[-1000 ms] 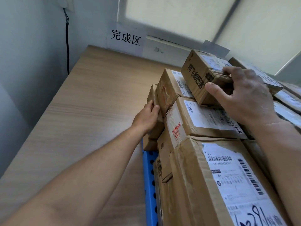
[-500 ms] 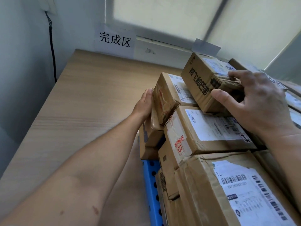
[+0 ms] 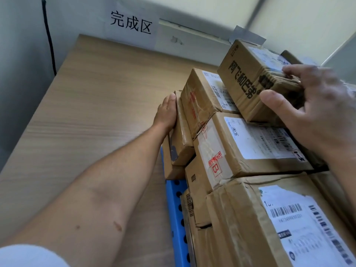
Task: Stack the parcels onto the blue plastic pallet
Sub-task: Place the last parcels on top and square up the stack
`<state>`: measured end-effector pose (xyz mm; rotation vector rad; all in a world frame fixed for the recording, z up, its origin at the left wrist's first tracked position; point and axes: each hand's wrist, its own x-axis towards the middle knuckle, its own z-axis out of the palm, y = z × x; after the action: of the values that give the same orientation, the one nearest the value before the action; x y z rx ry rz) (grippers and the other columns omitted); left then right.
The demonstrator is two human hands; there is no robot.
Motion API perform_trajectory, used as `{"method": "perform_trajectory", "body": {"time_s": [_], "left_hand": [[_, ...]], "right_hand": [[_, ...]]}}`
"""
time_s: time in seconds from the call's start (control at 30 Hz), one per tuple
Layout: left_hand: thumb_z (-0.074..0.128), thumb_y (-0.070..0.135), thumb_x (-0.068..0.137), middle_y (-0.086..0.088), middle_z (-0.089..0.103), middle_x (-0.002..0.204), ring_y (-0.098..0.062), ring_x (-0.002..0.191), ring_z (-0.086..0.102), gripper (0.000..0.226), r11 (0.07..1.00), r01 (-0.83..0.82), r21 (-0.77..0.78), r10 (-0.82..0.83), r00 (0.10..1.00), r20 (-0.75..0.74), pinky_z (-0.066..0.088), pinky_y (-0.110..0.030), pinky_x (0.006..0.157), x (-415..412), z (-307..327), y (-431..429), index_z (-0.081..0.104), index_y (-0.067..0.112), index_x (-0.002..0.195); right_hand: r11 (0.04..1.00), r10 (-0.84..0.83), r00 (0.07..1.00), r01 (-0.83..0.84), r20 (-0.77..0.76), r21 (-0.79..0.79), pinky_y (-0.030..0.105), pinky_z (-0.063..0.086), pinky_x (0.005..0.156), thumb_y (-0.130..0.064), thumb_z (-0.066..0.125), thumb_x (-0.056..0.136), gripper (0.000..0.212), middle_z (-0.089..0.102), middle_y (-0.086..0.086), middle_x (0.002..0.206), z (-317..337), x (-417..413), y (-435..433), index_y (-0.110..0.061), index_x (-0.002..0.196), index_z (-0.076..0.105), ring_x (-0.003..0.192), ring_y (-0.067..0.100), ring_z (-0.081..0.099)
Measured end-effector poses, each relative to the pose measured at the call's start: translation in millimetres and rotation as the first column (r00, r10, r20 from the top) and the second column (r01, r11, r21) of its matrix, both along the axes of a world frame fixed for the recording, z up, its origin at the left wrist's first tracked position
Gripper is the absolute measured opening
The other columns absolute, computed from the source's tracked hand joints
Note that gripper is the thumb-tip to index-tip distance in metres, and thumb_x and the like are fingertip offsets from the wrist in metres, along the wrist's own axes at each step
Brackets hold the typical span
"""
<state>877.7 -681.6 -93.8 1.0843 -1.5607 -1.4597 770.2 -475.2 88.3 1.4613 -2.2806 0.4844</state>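
Fingers (image 3: 296, 71) of right hand (image 3: 323, 116) curl over the top box (image 3: 248, 78), thumb on its near side; box tilted, not yet seated.
Near: blue pallet (image 3: 176, 209) edge under the stack.
Mid: left hand (image 3: 167, 112) flat, fingers together, pressing a thin box (image 3: 181, 139) at stack's left.
Far: top box lies left of the right fingers, long axis apparently near-far. Right hand nearer.

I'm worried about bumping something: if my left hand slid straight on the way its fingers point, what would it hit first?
Probably nothing near: the left hand lies flat against a side parcel, fingers aimed past it at the white wall; depth is unclear.
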Motion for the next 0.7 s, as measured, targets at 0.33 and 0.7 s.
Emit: {"method": "perform_trajectory", "body": {"time_s": [0.33, 0.7], "left_hand": [[0.015, 0.049, 0.101, -0.004, 0.042, 0.147, -0.021, 0.137, 0.035, 0.058, 0.996, -0.085, 0.041, 0.086, 0.996, -0.038, 0.027, -0.042, 0.114, -2.1, -6.1, 19.9, 0.041, 0.02, 0.143], [0.012, 0.071, 0.084, -0.007, 0.044, 0.143, -0.024, 0.133, 0.039, 0.085, 0.999, -0.009, 0.051, 0.007, 0.999, 0.036, 0.029, -0.047, 0.112, 15.8, -16.9, 50.6, 0.037, 0.012, 0.14]], "right_hand": [[0.999, 0.031, 0.999, -0.029, 0.044, -0.031, 0.064, 0.035, 0.099, -0.087, 0.032, 0.073, 0.081, 0.048, 0.021, 0.13, -5.4, -8.6, -0.9, -0.031, 0.131, 0.038, 0.121, 0.041, 0.043], [0.999, 0.033, 0.997, -0.032, 0.068, -0.017, 0.064, 0.038, 0.097, -0.092, 0.03, 0.069, 0.089, 0.048, 0.02, 0.13, -4.9, -15.8, -1.6, -0.031, 0.133, 0.032, 0.12, 0.042, 0.045]]}}
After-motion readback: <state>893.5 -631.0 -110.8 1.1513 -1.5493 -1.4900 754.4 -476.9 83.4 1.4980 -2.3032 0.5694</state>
